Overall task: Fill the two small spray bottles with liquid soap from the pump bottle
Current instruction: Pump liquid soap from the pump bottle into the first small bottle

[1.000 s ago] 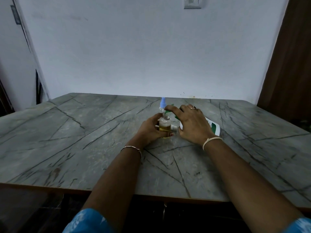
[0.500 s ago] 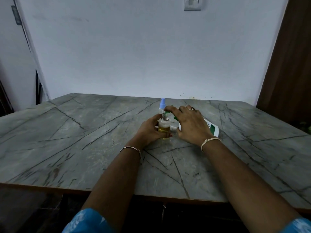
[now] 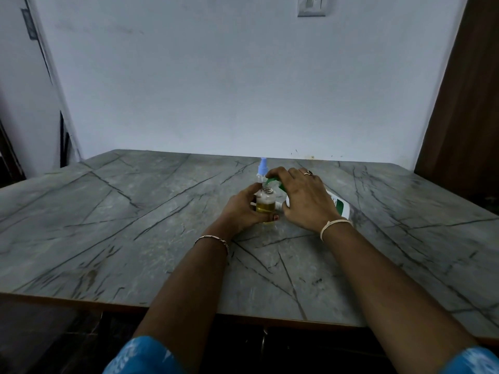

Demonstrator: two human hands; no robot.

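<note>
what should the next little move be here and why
Probably press the pump head down. The right hand is curled over the top of the tilted pump bottle, whose green spout sits at the neck of the open spray bottle. The left hand grips that bottle, which looks only about half full of yellow soap.

The worktop (image 3: 108, 225) looks like grey stone with dark veins, smooth with a dull sheen. The small bottle (image 3: 266, 201) is clear glossy plastic, and the spray head (image 3: 262, 166) behind it is pale blue plastic. The pump bottle (image 3: 339, 205) is glossy white plastic. The wall (image 3: 243, 76) is matt paint, and the sleeve (image 3: 143, 357) is blue cloth.
</note>
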